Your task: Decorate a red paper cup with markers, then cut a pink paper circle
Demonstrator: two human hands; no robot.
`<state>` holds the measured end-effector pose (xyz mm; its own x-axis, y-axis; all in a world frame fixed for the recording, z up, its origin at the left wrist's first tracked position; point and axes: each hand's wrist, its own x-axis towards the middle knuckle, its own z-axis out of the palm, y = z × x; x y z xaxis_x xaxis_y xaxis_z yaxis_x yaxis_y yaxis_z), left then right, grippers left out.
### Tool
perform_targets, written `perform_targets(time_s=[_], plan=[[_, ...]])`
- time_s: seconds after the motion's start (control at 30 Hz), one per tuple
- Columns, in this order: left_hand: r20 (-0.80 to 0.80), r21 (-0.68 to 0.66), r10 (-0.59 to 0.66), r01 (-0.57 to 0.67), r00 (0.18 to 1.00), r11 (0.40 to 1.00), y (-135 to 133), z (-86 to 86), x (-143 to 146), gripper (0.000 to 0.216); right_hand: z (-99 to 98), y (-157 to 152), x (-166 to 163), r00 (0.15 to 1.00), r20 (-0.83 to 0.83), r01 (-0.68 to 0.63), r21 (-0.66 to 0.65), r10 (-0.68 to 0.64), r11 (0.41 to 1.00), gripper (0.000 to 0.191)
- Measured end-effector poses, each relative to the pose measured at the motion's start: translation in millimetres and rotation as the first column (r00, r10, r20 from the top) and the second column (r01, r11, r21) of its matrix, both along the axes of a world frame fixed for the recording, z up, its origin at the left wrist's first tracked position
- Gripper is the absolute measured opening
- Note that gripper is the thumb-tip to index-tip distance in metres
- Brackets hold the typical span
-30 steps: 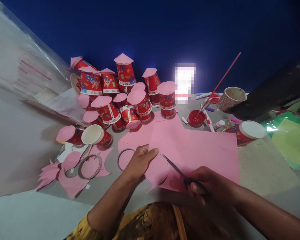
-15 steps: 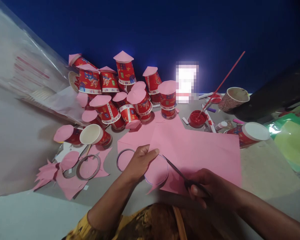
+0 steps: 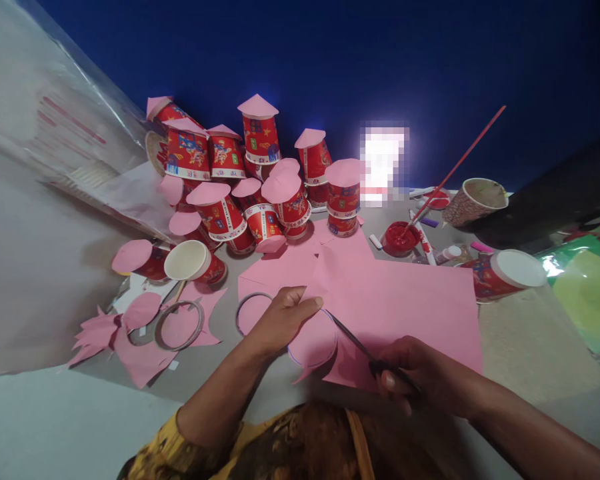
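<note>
A large pink paper sheet (image 3: 410, 300) lies in front of me, with a drawn circle (image 3: 314, 339) partly cut free along its right side. My left hand (image 3: 290, 317) pinches the sheet at the circle's upper edge, thumb on top. Dark scissors (image 3: 355, 340) are in my right hand (image 3: 405, 373), fingers closed around the handles. The blades point up and left, their tips at the circle's upper right outline near my left thumb. A second drawn circle (image 3: 253, 315) shows left of my left hand, partly hidden by it.
Several red paper cups with pink paper tops (image 3: 260, 137) are stacked at the back left. A tape roll (image 3: 179, 325) lies on pink scraps (image 3: 143, 360) at left. To the right stand a red paint pot (image 3: 401, 238) with a brush, markers (image 3: 423, 240) and a red cup (image 3: 505, 275).
The scissor blades have closed further, their tips now at the circle's outline. My left hand keeps its pinch on the paper. The whole view has shifted slightly.
</note>
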<state>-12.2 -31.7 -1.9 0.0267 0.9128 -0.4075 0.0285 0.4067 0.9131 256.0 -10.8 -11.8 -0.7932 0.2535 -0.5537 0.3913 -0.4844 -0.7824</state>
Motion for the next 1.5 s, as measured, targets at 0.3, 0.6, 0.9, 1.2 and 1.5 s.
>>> perform_targets(time_s=[0.3, 0.6, 0.9, 1.2, 1.5], plan=[[-0.014, 0.001, -0.050, 0.050, 0.999, 0.999, 1.2, 4.3, -1.9, 0.048, 1.0, -1.2, 1.3, 1.000, 0.023, -0.020, 0.027, 0.020, 0.999, 0.055], [0.013, 0.011, -0.096, 0.096, 0.995, 0.995, -0.3, 2.0, -3.6, 0.048, 8.9, 0.1, 2.1, 0.999, 0.042, 0.020, -0.010, -0.019, 1.000, 0.043], [0.059, -0.010, -0.088, 0.089, 0.994, 0.996, -1.1, 0.1, -5.3, 0.047, 17.4, 7.6, -0.9, 0.995, 0.083, -0.057, -0.002, 0.057, 0.998, 0.040], [0.083, -0.002, -0.023, 0.024, 0.996, 1.000, -6.8, 4.7, -5.2, 0.051, -4.3, 3.6, 1.4, 1.000, -0.007, 0.025, -0.040, -0.025, 0.999, 0.052], [-0.071, 0.084, 0.215, -0.209, 0.974, 0.974, -27.5, 10.2, 7.6, 0.049, -3.2, 2.2, -0.7, 0.998, -0.013, 0.063, -0.035, -0.064, 0.997, 0.050]])
